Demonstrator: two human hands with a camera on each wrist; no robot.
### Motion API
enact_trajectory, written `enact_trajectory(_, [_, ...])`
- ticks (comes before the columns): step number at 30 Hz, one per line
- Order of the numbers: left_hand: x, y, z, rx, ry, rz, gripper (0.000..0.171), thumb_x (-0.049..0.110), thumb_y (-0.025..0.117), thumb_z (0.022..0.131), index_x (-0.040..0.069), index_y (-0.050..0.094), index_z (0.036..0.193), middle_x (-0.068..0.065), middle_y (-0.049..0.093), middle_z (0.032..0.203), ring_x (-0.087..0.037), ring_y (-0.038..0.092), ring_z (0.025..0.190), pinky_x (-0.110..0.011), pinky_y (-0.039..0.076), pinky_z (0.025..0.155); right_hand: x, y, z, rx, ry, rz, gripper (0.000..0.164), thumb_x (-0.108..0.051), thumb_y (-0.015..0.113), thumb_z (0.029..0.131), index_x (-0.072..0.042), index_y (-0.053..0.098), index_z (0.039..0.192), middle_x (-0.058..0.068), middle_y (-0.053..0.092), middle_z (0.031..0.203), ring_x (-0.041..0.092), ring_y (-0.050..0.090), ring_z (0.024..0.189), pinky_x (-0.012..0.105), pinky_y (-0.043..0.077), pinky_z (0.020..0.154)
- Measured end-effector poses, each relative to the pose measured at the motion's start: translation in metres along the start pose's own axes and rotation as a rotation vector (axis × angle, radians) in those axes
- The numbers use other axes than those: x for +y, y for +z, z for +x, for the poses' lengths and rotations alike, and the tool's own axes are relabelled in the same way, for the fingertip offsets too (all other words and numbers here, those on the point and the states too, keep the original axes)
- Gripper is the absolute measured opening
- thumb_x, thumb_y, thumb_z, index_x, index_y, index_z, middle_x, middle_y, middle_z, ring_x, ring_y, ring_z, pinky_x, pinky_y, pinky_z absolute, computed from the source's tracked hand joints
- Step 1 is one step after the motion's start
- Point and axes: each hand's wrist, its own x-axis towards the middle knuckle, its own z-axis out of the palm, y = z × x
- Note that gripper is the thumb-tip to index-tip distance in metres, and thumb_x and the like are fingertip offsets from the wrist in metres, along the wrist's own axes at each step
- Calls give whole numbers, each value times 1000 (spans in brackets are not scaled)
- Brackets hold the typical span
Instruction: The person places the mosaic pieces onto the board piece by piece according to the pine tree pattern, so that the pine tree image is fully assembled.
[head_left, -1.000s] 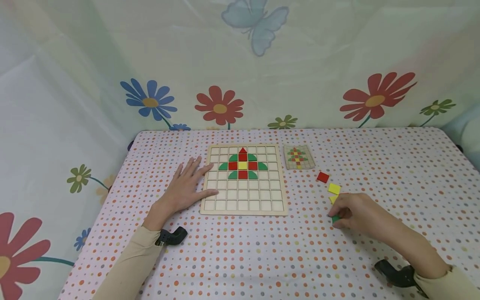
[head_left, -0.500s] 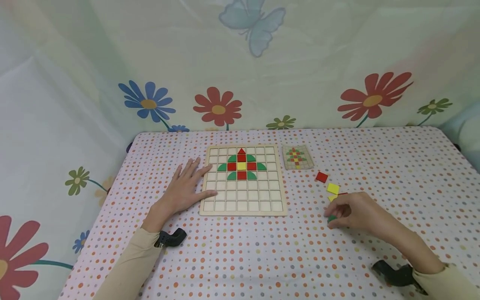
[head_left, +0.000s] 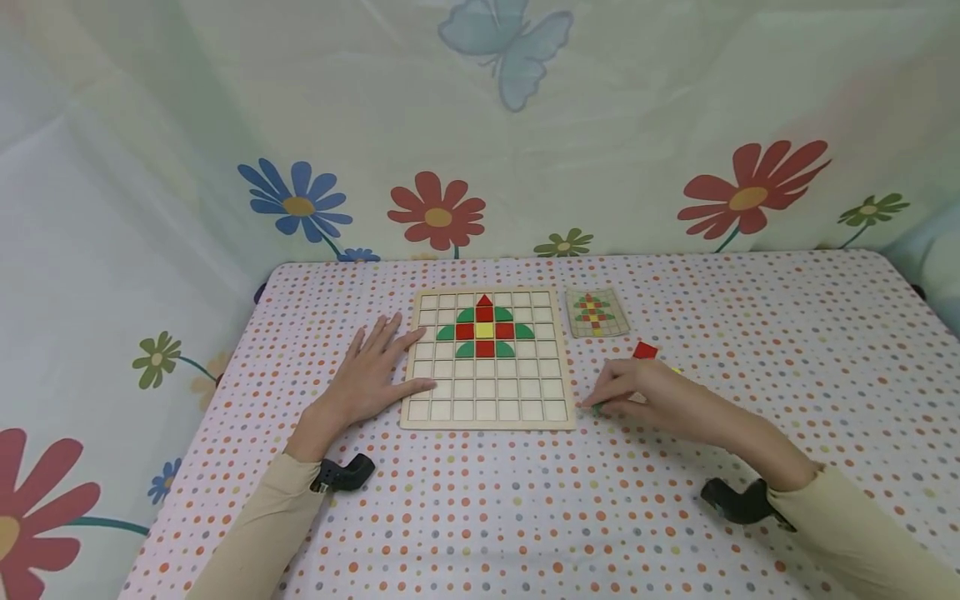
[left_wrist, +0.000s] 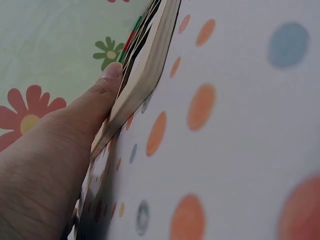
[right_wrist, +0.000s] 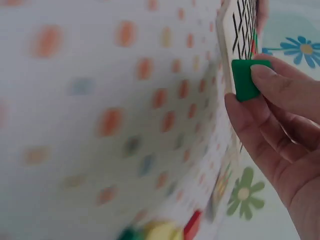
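My right hand [head_left: 637, 393] pinches a small green tile [right_wrist: 245, 79] between thumb and fingers, just off the right edge of the wooden grid board [head_left: 486, 389]. Red, yellow and green tiles fill cells in the board's upper half in a tree-like shape, topped by a red triangle [head_left: 485, 301]. At the board's left side, my left hand [head_left: 367, 373] lies with fingers spread. Its thumb [left_wrist: 95, 100] touches the board's edge in the left wrist view, holding nothing. Behind the right hand a red tile [head_left: 646, 350] shows, with a yellow one mostly hidden.
A small pattern card [head_left: 619, 327] with a printed tree lies right of the board. Loose tiles appear blurred at the bottom of the right wrist view, including a yellow one [right_wrist: 162, 232]. A dotted cloth [head_left: 465, 517] covers the table, and a flowered backdrop [head_left: 337, 100] stands behind.
My right hand has lifted the green tile from among the loose tiles and carried it left to the board's right edge. The left hand has stayed in place.
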Motion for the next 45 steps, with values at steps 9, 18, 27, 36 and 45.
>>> enact_trajectory(9, [0,-1,2,6,13,-14,90,69,64,93,26,32,166,-13,11,175,-35,4,162,-58,0,129,-25,-3,88,-50,-163,-10,18,0,79,91,-5,81,108,-2,76,102,9,69,89,27,60,80])
enact_trajectory(18, [2,-2,0,-5,11,-9,89,69,63,93,27,34,166,-14,12,175,-36,4,161,-60,1,129,-40,14,151,-88,-282,60,13,7,77,91,2,80,103,6,76,98,15,72,90,26,61,84])
enact_trajectory(27, [1,-5,-1,-22,-2,-16,89,70,62,94,28,32,166,-13,9,175,-34,1,162,-59,-1,129,-52,31,183,-93,-274,58,13,5,76,93,-1,81,104,6,76,99,13,71,93,23,58,85])
enact_trajectory(36, [1,-5,-1,-22,-7,-27,89,70,61,94,26,33,166,-13,9,175,-34,1,162,-59,-1,128,-53,43,192,-116,-254,9,12,5,74,94,-2,82,100,5,76,98,11,70,92,22,57,85])
enact_trajectory(45, [1,-6,-3,-23,-6,-22,89,70,62,95,25,32,166,-13,9,175,-34,0,162,-59,-2,129,-53,49,190,-108,-230,3,14,2,75,94,-2,82,106,4,77,100,12,69,94,21,57,86])
